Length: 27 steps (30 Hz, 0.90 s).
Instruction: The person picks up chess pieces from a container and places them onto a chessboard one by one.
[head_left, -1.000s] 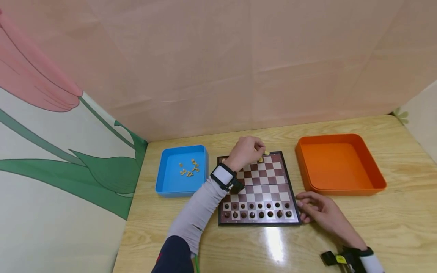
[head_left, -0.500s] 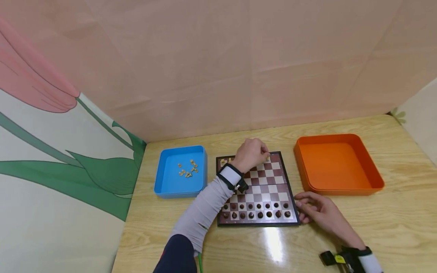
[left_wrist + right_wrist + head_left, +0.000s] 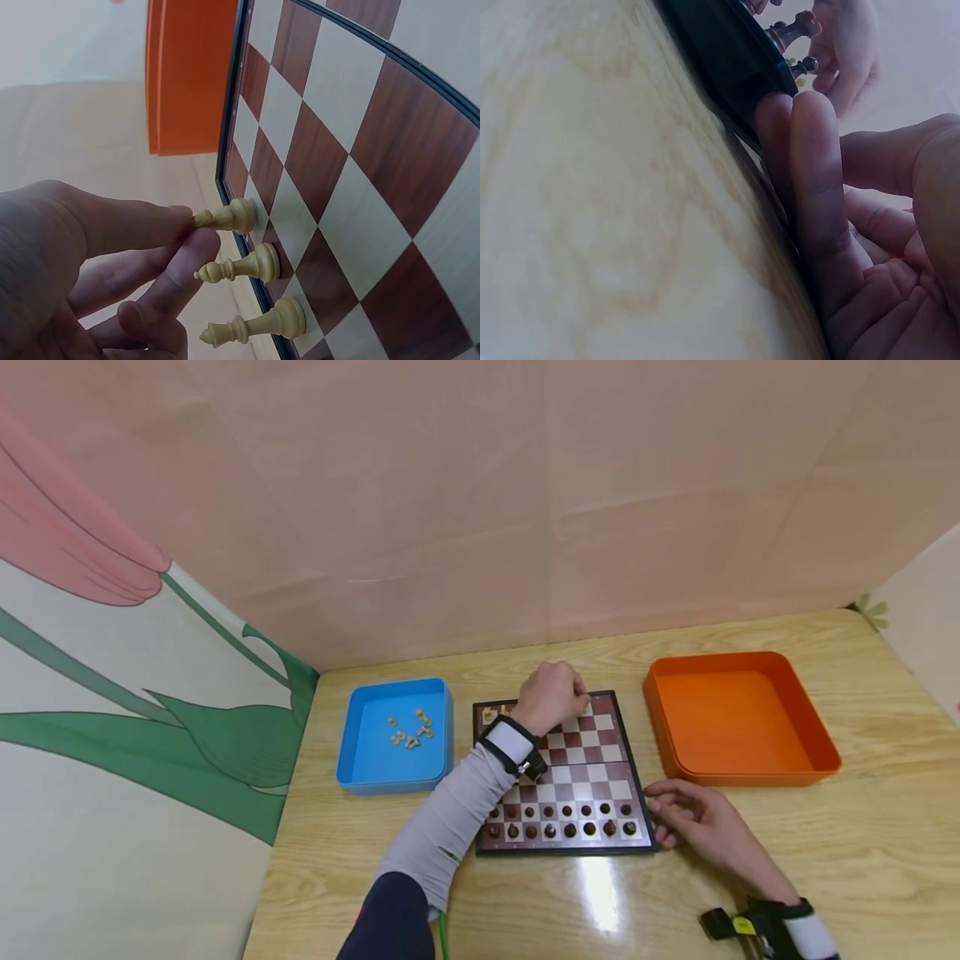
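Observation:
In the left wrist view, my left hand (image 3: 112, 247) pinches a cream chess piece (image 3: 238, 216) by its top between thumb and fingertip, its base at a back-row square. Next to it stand a cream bishop (image 3: 259, 264) and a taller cream piece with a crown-like top (image 3: 281, 319). The head view shows this hand (image 3: 550, 696) over the far row of the chessboard (image 3: 581, 774), hiding part of that row. My right hand (image 3: 697, 822) rests on the table at the board's near right side, fingertips touching its edge. Two rows of dark chessmen (image 3: 550, 831) line the near side.
A blue tray (image 3: 352, 743) with several loose cream pieces (image 3: 412, 742) stands left of the board. To the right is an orange tray (image 3: 742, 718). Behind the wooden table (image 3: 562, 910) hangs a pinkish cloth (image 3: 450, 527).
My left hand has shifted slightly right along the far row, and cream pieces at its left end have come into view. The right hand stays at the board's edge.

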{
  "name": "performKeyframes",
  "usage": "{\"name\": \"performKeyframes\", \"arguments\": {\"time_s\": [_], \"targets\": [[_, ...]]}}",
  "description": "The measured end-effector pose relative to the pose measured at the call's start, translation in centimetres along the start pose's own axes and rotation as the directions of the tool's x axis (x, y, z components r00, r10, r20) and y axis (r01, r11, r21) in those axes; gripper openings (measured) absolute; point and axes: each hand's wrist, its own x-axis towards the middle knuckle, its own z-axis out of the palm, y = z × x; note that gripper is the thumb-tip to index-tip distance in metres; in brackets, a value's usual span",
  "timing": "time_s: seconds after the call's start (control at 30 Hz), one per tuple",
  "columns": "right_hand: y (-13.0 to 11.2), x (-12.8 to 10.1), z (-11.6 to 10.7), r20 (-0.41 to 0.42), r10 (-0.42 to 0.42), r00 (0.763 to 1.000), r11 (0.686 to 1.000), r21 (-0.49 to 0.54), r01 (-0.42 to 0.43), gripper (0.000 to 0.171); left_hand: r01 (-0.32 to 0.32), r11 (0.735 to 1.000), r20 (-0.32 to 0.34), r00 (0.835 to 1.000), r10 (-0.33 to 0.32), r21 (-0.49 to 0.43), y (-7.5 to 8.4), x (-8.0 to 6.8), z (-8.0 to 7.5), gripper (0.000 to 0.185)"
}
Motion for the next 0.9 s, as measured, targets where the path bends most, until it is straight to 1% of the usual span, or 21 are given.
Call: {"name": "performKeyframes", "arguments": {"time_s": [0.3, 0.53, 0.67, 0.9], "targets": [[0.15, 0.07, -0.14, 0.007, -0.019, 1.0, 1.0, 0.017, 0.019, 0.037, -0.012, 1.0, -0.017, 1.0, 0.012, 0.017, 0.07, 0.09, -0.04, 0.018], [0.26, 0.0, -0.11, 0.007, 0.018, 1.0, 1.0, 0.018, -0.018, 0.039, 0.003, 1.0, 0.001, 1.0, -0.003, -0.006, 0.05, 0.26, 0.32, 0.019], [0.27, 0.04, -0.05, 0.002, 0.037, 0.999, 0.999, 0.012, -0.037, 0.039, -0.005, 1.0, -0.003, 1.0, 0.005, -0.009, 0.02, 0.31, 0.48, 0.02], [0.35, 0.08, -0.08, -0.002, 0.018, 1.0, 1.0, 0.005, -0.018, 0.039, 0.002, 1.0, -0.004, 1.0, -0.002, 0.0, 0.14, 0.28, 0.46, 0.022]]}}
